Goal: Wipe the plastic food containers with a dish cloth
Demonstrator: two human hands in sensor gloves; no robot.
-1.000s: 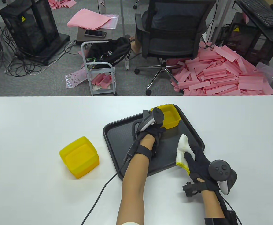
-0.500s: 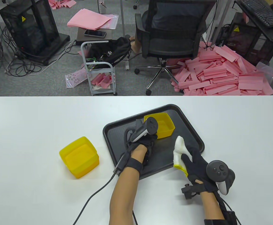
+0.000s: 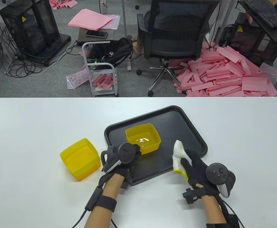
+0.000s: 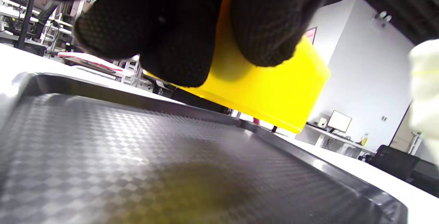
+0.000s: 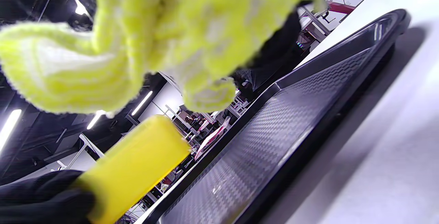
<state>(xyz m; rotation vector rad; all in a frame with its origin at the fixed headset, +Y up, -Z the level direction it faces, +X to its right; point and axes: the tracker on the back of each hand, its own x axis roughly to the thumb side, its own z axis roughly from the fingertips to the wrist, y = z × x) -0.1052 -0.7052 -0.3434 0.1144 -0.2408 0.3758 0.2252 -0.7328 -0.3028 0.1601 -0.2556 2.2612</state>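
A yellow plastic container (image 3: pixel 143 138) is held above the black tray (image 3: pixel 188 133), lifted clear of its floor in the left wrist view (image 4: pixel 260 86). My left hand (image 3: pixel 129 159) grips its near left edge. My right hand (image 3: pixel 195 166) holds a bunched white and yellow dish cloth (image 3: pixel 180 154) over the tray's near right edge, apart from the container. The cloth fills the top of the right wrist view (image 5: pixel 137 32), with the container (image 5: pixel 133 169) below it. Two more yellow containers (image 3: pixel 81 159), nested, sit on the white table to the left of the tray.
The white table (image 3: pixel 34 123) reaches across the view. The tray lies slightly turned at its middle. An office chair (image 3: pixel 174 35), a small cart (image 3: pixel 100 71) and pink foam strips (image 3: pixel 224 73) stand on the floor beyond the far edge.
My left hand has pulled the yellow container from the tray's far corner toward me and to the left, lifting it. My right hand with the cloth has shifted slightly left.
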